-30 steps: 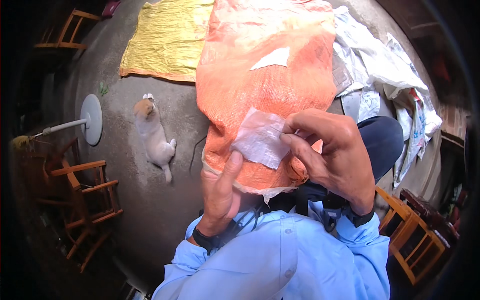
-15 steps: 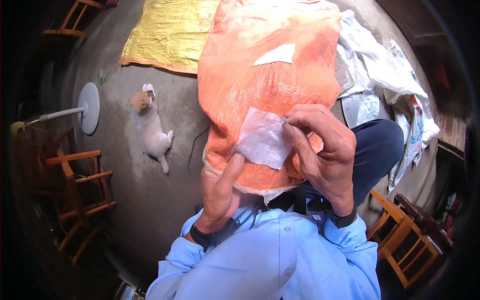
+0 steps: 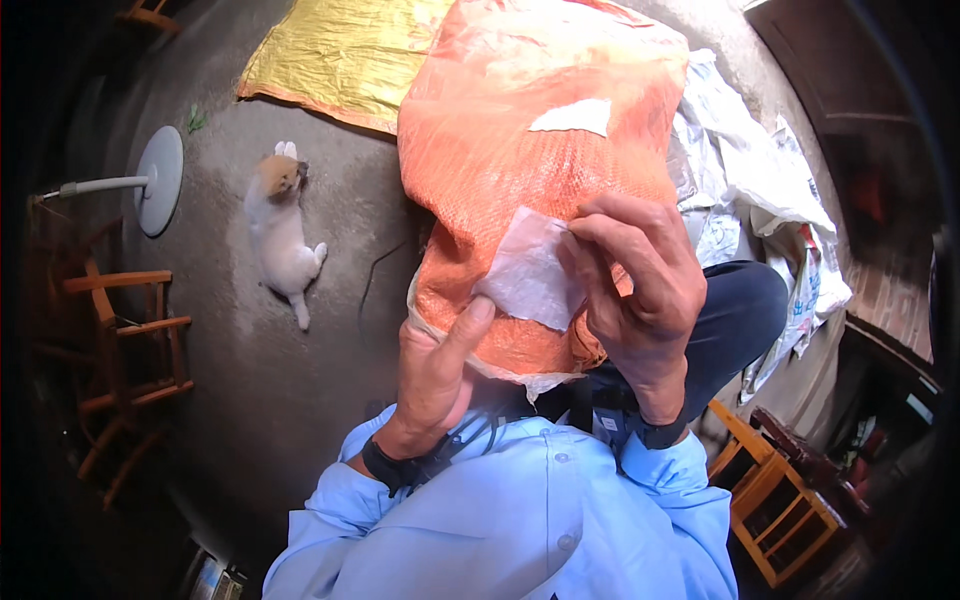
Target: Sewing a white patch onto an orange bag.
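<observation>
An orange woven sack [image 3: 540,170] stretches away in front of me, its near end at my lap. On that end lies a square whitish, translucent patch [image 3: 530,268]. My left hand [image 3: 435,375] grips the sack's left edge, the thumb pressing on the patch's lower left corner. The other left fingers are hidden under the material. At the patch's upper right corner my right hand [image 3: 645,290] is closed in a pinch of thumb and index finger. Whatever sits between those fingertips is too small to make out. Farther up the sack shows another white patch [image 3: 575,117].
A small white-and-tan puppy [image 3: 280,235] lies on the concrete floor to the left. Beyond it are a round-based stand [image 3: 160,180] and wooden chairs [image 3: 130,330]. A yellow sheet [image 3: 340,60] lies far left, white sacks [image 3: 750,170] lie right, and another wooden chair [image 3: 775,495] stands near right.
The view has shifted slightly, so the puppy and chairs sit farther left. My right fingers have turned a little at the patch's corner. The left hand keeps its grip.
</observation>
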Available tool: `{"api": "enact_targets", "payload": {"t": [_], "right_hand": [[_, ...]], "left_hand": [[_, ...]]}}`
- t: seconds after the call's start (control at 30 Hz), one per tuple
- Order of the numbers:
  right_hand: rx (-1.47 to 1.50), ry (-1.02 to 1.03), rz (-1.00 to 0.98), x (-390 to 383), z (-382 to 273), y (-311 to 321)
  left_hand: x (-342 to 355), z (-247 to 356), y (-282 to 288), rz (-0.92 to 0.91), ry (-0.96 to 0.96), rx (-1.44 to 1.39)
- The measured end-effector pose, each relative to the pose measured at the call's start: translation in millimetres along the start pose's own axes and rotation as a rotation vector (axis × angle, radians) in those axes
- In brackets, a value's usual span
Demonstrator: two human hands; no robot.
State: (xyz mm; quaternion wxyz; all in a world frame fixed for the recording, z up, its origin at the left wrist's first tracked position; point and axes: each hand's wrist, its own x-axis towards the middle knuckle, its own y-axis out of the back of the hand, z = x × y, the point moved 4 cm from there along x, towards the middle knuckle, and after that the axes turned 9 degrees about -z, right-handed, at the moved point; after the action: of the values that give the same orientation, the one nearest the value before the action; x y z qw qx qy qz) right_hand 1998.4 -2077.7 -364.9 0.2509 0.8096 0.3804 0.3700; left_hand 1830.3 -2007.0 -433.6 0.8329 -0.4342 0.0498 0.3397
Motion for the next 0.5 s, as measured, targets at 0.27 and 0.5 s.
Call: {"api": "enact_targets", "payload": {"t": [0.27, 0.5], "right_hand": [[-0.094, 0.047, 0.029, 0.2, 2.9, -10.1], [-0.057, 0.044, 0.055, -2.8, 9.6, -9.7]], "left_hand": [[1.4, 0.4, 1.1, 0.003, -0.012, 0.003], [1.3, 1.4, -3.7, -0.032, -0.004, -0.001]]}}
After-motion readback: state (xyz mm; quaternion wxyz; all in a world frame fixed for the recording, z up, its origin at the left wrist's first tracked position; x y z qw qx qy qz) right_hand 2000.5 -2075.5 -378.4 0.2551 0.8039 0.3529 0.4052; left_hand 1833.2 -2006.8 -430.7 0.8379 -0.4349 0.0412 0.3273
